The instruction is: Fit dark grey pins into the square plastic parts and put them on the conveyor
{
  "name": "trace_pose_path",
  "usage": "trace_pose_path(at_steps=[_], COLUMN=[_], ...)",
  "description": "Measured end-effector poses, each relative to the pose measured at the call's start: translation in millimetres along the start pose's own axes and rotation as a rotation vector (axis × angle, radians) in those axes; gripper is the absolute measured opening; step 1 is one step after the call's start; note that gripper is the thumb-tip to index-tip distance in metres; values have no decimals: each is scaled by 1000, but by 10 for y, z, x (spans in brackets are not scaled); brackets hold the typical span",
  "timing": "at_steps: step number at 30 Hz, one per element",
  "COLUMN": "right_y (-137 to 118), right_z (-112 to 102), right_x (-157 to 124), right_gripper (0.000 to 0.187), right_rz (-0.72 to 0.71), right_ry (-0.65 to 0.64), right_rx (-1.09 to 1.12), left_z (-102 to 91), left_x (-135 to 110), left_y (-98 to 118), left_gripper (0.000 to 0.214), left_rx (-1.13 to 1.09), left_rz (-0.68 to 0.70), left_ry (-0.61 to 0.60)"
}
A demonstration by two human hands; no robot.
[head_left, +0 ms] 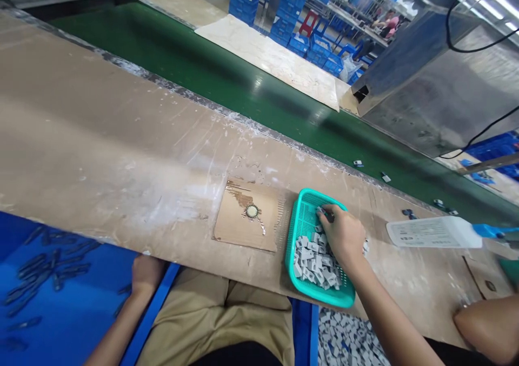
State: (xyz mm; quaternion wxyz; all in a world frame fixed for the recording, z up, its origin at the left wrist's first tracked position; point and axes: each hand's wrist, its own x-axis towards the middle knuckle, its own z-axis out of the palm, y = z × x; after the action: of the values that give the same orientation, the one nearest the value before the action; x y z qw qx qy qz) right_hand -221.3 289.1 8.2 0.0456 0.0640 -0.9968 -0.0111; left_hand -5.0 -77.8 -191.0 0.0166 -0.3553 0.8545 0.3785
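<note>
My right hand reaches into a teal plastic basket on the worn wooden bench, and its fingers are pinched on a small grey part at the basket's far side. A heap of the same grey parts fills the near half of the basket. My left hand rests below the bench's front edge, near my lap. Its fingers are hidden under the bench.
A cardboard square with a small round metal piece lies left of the basket. A white bottle lies on its side at the right. Behind runs a green conveyor belt. Another person's arm rests at the lower right. A blue bin sits lower left.
</note>
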Motion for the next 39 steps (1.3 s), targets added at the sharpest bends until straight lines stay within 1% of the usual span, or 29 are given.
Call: trace_pose_path(at_steps=[2, 4, 6, 8, 10, 12, 14, 16, 19, 21, 23, 25, 26, 27, 28, 29, 30, 31, 33, 34, 35, 36, 37, 39], right_y=[1, -45, -166, -359, -589, -807, -972, -1071, -1130, -1142, -1146, -1143, -1140, -1136, -1133, -1133, -1136, -1144, -1173, -1191, -1209, -1225, -1238, -1249], right_z=[-39, -137, -263, -370, -422, -399, -310, -187, -29, 5, -35, -135, -199, -267, -336, -404, -471, -535, -654, -708, -757, -800, -836, -879], right_x=[-6, -40, -88, -135, -169, -179, -163, -129, -76, -55, -54, -74, -91, -114, -143, -177, -217, -261, -359, -409, -457, -501, -540, -598], right_gripper=[31, 32, 32, 30, 30, 31, 26, 20, 15, 14, 16, 19, 21, 23, 25, 27, 28, 29, 26, 25, 24, 24, 25, 27], right_rz=[-80, -143, -166, -218, -352, -507, -621, -680, -708, -702, -650, -554, -491, -418, -339, -257, -179, -112, -13, 25, 58, 85, 104, 127], right_ry=[43, 80, 48, -26, -59, -51, -40, -36, -83, -129, -165, -211, -251, -304, -373, -453, -540, -631, -809, -888, -957, -1017, -1067, -1133], right_rx=[112, 353, 607, 736, 760, 720, 652, 595, 544, 527, 548, 654, 746, 852, 962, 1066, 1160, 1242, 1372, 1421, 1458, 1486, 1508, 1542], left_z=[-55, -119, -190, -270, -358, -445, -519, -572, -628, -675, -735, -793, -812, -821, -818, -804, -779, -748, -687, -666, -654, -654, -662, -693], left_x=[27, 34, 6, -61, -156, -264, -378, -497, -686, -811, -928, -1025, -1063, -1092, -1111, -1119, -1116, -1103, -1054, -1023, -992, -964, -941, -915], left_y=[27, 57, 90, 132, 186, 243, 295, 341, 419, 496, 604, 743, 822, 906, 995, 1087, 1181, 1275, 1452, 1530, 1598, 1655, 1701, 1762], left_gripper=[15, 15, 15, 9, 4, 15, 18, 16, 15, 18, 23, 22, 19, 15, 12, 9, 5, 7, 24, 30, 32, 33, 33, 35], left_rx=[-62, -155, -286, -467, -677, -868, -1007, -1100, -1184, -1218, -1257, -1302, -1317, -1313, -1280, -1217, -1124, -1011, -791, -710, -654, -615, -584, -524], left_rz=[-105, -220, -333, -416, -457, -483, -522, -572, -641, -674, -694, -658, -599, -509, -394, -254, -89, 103, 536, 745, 923, 1056, 1145, 1229], left_ry=[-15, -9, 17, 40, 52, 61, 70, 61, 35, 26, -7, -86, -140, -183, -206, -189, -128, -27, 214, 314, 387, 418, 421, 381])
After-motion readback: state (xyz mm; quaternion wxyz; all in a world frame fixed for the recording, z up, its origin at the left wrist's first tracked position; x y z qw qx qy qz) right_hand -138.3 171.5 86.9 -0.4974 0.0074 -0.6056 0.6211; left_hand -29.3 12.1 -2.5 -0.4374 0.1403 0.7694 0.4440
